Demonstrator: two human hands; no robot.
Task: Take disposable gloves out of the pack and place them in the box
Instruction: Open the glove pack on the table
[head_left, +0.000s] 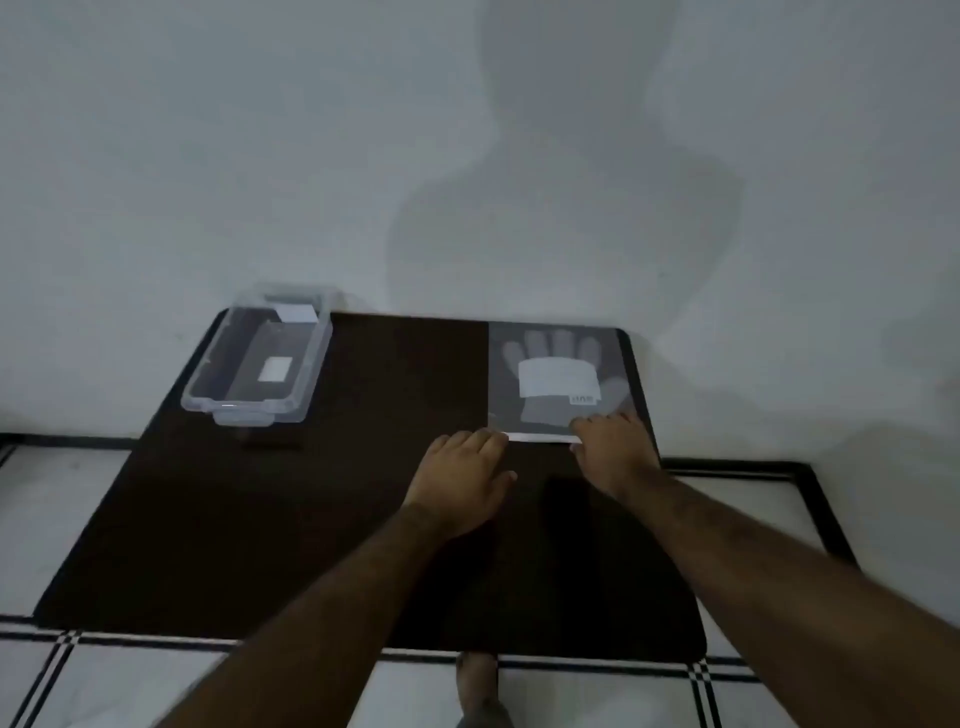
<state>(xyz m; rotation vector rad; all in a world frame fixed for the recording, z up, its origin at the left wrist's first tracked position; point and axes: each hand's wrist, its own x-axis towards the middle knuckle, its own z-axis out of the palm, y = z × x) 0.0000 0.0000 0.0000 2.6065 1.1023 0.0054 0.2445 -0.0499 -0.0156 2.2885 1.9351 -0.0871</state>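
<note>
On the dark table (218, 519), my left hand (462, 480) and right hand (613, 452) each pinch the glove pack's (561, 379) near edge; clear box (257, 358) sits well apart, far left.

A dark table (322, 519) stands against a pale wall (260, 156) on tiled floor (62, 499).

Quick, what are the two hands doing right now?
Left hand: fingers on the near edge of the glove pack; grip cannot be told.
Right hand: the same.

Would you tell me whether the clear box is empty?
Empty of gloves: the box shows only a white label through its clear walls.
</note>
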